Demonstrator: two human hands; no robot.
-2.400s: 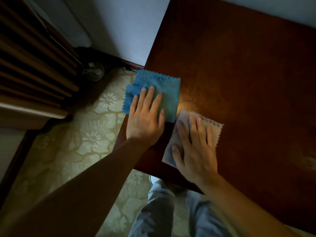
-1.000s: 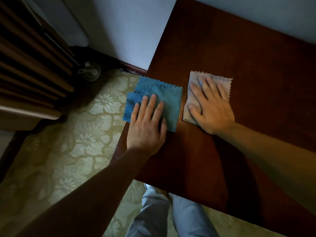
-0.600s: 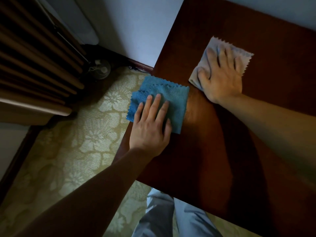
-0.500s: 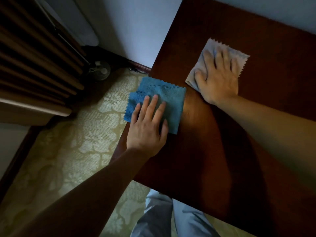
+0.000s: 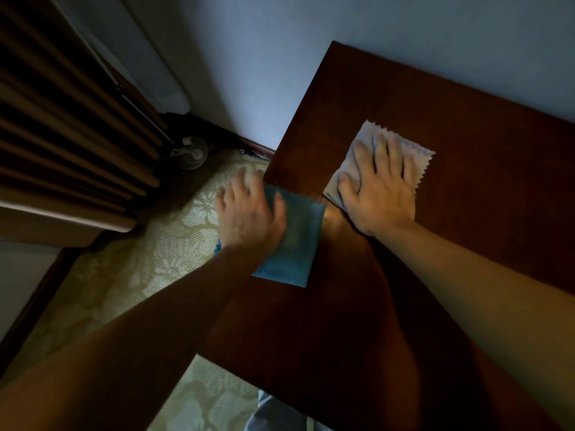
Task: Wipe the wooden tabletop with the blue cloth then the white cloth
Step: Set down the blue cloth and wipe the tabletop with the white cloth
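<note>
The dark wooden tabletop (image 5: 466,144) fills the right of the view. My right hand (image 5: 378,188) lies flat with spread fingers on the white cloth (image 5: 417,157), pressing it to the wood near the table's left edge. The blue cloth (image 5: 295,244) lies at the left edge of the table, partly overhanging it. My left hand (image 5: 249,213) is blurred with motion and sits over the blue cloth's left part, fingers straight and reaching past the edge above the floor.
A pale wall borders the table at the back. Patterned greenish carpet (image 5: 174,250) covers the floor to the left. A slatted dark wooden piece (image 5: 68,135) stands at far left, with a small round object (image 5: 189,154) in the corner. My grey trouser leg (image 5: 277,412) shows below.
My right hand has pulled the white cloth back toward me and the table's left edge. My left hand has slid left on the blue cloth, its fingers now past the table edge.
</note>
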